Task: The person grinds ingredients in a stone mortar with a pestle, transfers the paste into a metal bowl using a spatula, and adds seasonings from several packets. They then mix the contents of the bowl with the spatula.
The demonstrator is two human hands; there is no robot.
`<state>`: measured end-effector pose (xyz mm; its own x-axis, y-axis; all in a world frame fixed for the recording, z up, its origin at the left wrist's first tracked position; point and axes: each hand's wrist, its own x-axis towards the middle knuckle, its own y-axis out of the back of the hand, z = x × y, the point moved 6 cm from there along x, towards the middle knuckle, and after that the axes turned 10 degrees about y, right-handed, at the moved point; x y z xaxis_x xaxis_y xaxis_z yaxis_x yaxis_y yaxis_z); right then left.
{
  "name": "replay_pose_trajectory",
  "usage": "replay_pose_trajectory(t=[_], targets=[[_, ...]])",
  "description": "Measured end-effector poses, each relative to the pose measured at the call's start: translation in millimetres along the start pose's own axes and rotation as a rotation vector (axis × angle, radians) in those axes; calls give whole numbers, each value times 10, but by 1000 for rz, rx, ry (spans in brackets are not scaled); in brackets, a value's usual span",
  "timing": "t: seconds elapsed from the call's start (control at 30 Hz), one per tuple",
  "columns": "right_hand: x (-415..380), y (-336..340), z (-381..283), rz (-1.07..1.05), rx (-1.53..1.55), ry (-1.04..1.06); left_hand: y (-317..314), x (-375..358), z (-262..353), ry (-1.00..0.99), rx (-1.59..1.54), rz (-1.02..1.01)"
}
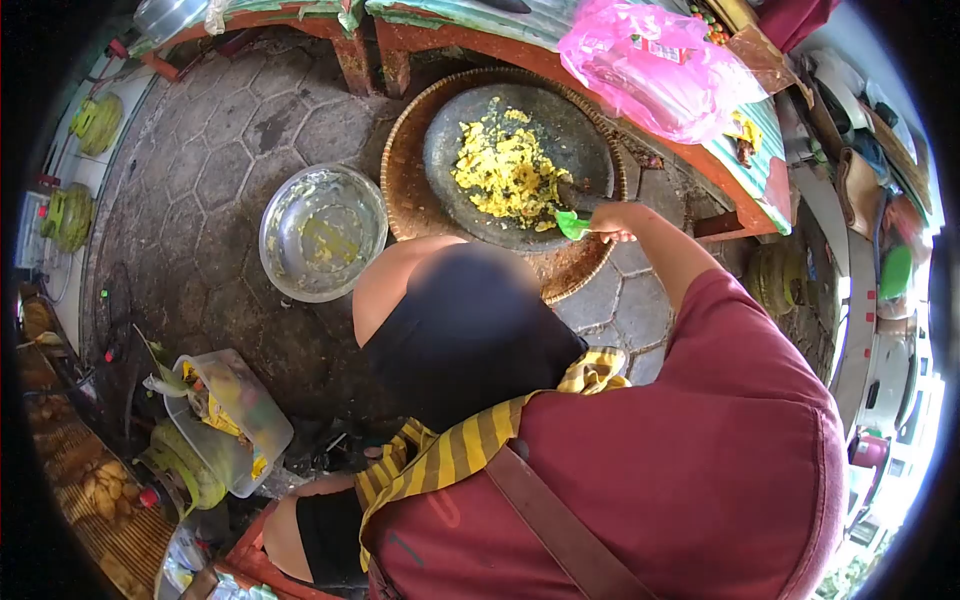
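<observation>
My right hand (618, 221) is closed on a small green plastic spoon (572, 226) at the right rim of a round stone mortar (448, 130). Crumbly yellow mash (508, 170) lies spread across the mortar. A dark pestle (582, 199) rests in it, right beside my hand, its end partly hidden. The mortar sits in a wide woven tray (397, 165) on the floor. Left of the tray stands a metal basin (284, 280) with yellowish residue inside. I cannot see my left hand; my body and leg cover that side.
A low green-topped bench (460, 22) runs along the far side, with a pink plastic bag (655, 75) on it. A clear plastic bin (240, 400) holding scraps stands at the lower left. Green gas cylinders (97, 124) line the left edge. Paving stones (215, 175) cover the floor.
</observation>
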<state>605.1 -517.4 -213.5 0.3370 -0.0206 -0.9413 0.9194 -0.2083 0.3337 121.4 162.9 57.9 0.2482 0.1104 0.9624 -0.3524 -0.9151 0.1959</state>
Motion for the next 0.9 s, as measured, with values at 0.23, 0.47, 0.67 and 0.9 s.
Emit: replay_pose_trajectory(t=[0.23, 0.47, 0.67, 0.9], targets=[[762, -480, -936, 29, 524, 419, 406, 93, 64, -13, -10, -43], [858, 38, -973, 260, 113, 420, 649, 193, 31, -12, -40, -71], [226, -88, -467, 386, 3, 137, 415, -260, -27, 80, -251, -217], [1296, -54, -627, 179, 617, 140, 517, -250, 78, 145, -153, -417]])
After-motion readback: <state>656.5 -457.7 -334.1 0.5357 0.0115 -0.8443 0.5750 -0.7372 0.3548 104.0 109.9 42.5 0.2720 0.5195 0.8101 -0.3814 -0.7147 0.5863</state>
